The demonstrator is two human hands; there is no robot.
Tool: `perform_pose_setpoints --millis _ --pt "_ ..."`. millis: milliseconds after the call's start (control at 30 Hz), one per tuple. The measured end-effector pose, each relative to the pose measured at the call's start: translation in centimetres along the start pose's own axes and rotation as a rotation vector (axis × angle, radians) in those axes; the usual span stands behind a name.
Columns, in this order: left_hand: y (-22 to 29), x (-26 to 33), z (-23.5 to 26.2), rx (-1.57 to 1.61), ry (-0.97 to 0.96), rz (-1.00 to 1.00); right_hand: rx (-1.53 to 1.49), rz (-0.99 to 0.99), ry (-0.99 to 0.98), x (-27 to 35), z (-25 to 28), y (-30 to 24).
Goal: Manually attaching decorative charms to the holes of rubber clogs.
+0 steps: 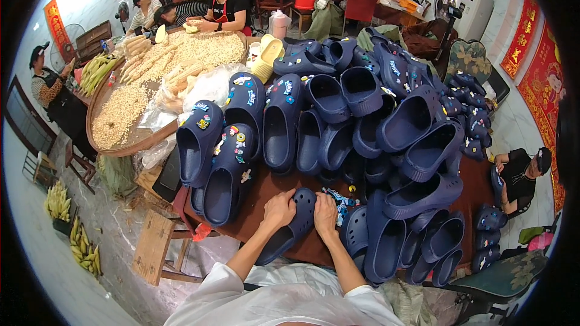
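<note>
Head view, clog in work: navy clog [301,212] at the near edge of the brown-covered table [257,208], between the person's two hands; perforated toe points away, open heel toward the white shirt [260,305].
Left hand: [280,210] partly closed on the clog's left side, fingers bent.
Right hand: [326,212] half-curled at the toe's right side; from where I stand, can't tell how firmly it grips, or if at all.
Charms: small heap, mostly blue and white [342,201], just beyond the right hand.
Clogs at left: several navy, decorated with colourful charms, one in front [228,172].
Clogs at right: large navy pile, many tilted or stacked; a plain perforated toe [356,229] near the right forearm.
Yellow clog: [266,63] behind the decorated ones, near the basket.
Round basket: shallow, woven rim [90,127], spread with pale corn kernels [124,115].
Phone: dark, [167,176] left of the clogs.
Wooden stool: [152,246] on the floor, left.
Co-workers: one in a red apron [222,7] at the basket's far side; one in black [521,175] at far right, a navy clog in hand.
</note>
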State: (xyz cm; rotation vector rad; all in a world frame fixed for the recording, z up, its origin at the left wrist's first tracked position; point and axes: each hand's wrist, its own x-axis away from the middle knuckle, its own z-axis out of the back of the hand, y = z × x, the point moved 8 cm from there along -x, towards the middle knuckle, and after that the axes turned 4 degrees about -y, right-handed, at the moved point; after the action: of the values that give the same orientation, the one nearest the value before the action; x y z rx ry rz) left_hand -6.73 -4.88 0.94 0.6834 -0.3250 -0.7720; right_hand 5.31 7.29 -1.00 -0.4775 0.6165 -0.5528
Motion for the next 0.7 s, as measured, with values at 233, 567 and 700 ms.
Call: perform_pose_setpoints --millis 233,567,700 --pt "-0.1 0.0 -0.2 0.007 -0.012 -0.006 -0.067 -0.146 0.049 -0.8 1.5 2.9" --pt "-1.2 0.5 0.7 0.292 0.191 -0.064 -0.232 -0.09 -0.073 3.9 2.3 -3.4" --pt "0.8 1.7 3.4 0.327 0.285 -0.259 -0.273 -0.082 -0.17 6.6 2.5 -5.2"
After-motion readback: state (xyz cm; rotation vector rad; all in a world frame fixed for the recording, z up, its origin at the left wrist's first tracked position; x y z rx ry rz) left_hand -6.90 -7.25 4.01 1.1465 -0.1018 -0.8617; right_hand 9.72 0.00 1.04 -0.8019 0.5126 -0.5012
